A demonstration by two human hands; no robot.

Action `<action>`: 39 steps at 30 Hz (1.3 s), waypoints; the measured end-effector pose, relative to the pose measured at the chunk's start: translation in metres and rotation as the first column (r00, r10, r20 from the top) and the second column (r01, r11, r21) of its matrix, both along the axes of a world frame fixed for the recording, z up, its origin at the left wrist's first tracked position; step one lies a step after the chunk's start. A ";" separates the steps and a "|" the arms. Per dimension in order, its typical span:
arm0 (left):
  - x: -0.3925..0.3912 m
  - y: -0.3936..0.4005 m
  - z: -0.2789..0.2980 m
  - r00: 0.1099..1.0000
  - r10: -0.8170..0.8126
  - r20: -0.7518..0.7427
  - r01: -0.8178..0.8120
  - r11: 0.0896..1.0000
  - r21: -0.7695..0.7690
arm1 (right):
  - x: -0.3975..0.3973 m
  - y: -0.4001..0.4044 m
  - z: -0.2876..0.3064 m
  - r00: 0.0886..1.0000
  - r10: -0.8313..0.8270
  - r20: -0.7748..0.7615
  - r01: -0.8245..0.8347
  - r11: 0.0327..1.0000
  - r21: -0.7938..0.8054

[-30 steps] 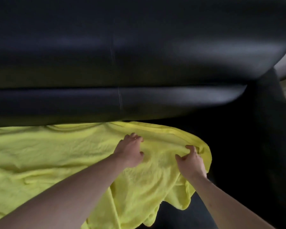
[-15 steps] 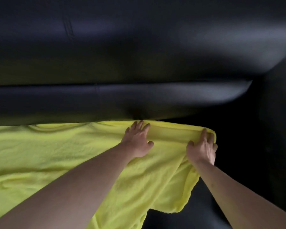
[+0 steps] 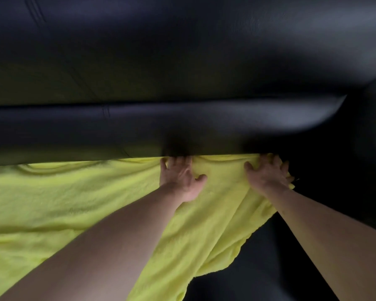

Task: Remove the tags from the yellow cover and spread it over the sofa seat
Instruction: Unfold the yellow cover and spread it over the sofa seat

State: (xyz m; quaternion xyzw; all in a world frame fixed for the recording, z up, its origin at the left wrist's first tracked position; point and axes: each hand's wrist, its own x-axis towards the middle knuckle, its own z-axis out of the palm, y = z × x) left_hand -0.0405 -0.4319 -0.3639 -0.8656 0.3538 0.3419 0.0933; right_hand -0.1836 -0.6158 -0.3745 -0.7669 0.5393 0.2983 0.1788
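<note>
Your left hand (image 3: 180,179) and right hand (image 3: 267,174) press flat-fingered on the yellow cover (image 3: 74,203), gripping nothing, apparently tucking its edge under the sofa backrest (image 3: 182,127).

Dim overall — low indoor light, with soft broad sheen across the black glossy leather sofa backrest (image 3: 204,61), brightest toward upper right. No hard glare. Deep shadow at far right, swallowing detail into near-black. Dark blotches on the backrest's lower roll just above both hands. Bright yellow fleecy cover (image 3: 74,203) the only vivid tone, evenly lit, with shallow shaded folds. Motion blur throughout — seams smeared, fingertips of left hand (image 3: 181,178) and right hand (image 3: 267,174) soft. Wide-angle bowing along backrest edges. Forearms near the lens large and unsharp.
</note>
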 end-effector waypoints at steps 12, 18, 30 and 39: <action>-0.002 0.004 0.006 0.999 -0.040 0.027 0.041 0.999 -0.028 | -0.026 0.058 0.017 0.878 0.154 0.454 -0.068 0.978 -0.199; -0.005 0.013 0.009 0.998 -0.037 -0.041 0.036 0.999 -0.024 | -0.006 0.046 0.004 0.934 0.211 0.288 -0.205 0.977 -0.052; 0.017 -0.009 0.003 0.989 -0.008 -0.149 0.024 0.994 0.103 | 0.013 -0.014 0.002 0.962 0.271 0.043 -0.274 0.949 0.157; -0.041 0.064 0.032 0.989 -0.146 0.016 0.144 0.946 -0.292 | -0.101 0.065 0.035 0.766 -0.084 0.638 0.136 0.990 -0.032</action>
